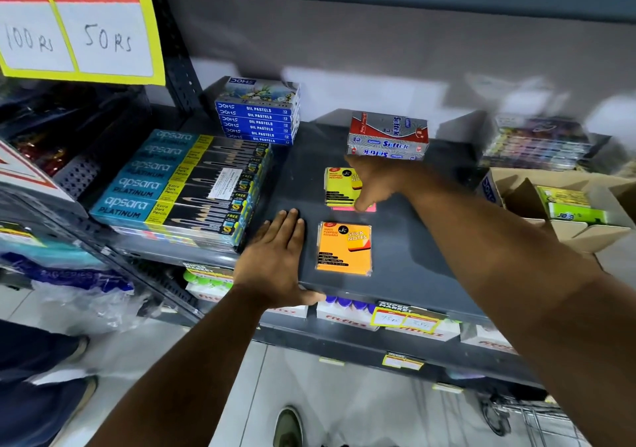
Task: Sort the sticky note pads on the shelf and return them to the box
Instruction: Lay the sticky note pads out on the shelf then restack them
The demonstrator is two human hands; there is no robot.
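An orange sticky note pad (344, 247) lies flat on the dark grey shelf (406, 240). Behind it a yellow sticky note pad (338, 185) rests on top of a pink pad (344, 208), of which only an edge shows. My right hand (373, 181) reaches over the yellow pad, fingers curled down onto its right side and touching the pink edge. My left hand (278, 257) lies flat and spread on the shelf, just left of the orange pad, thumb hooked over the front edge. A cardboard box (564, 226) at the right holds green pads (571, 211).
Apsara pencil boxes (179, 185) are stacked left of my left hand. Blue oil pastel boxes (258, 119) and red-silver Softek boxes (387, 135) stand at the back. More packs (537, 144) sit at the back right. Below the shelf are price tags (404, 321).
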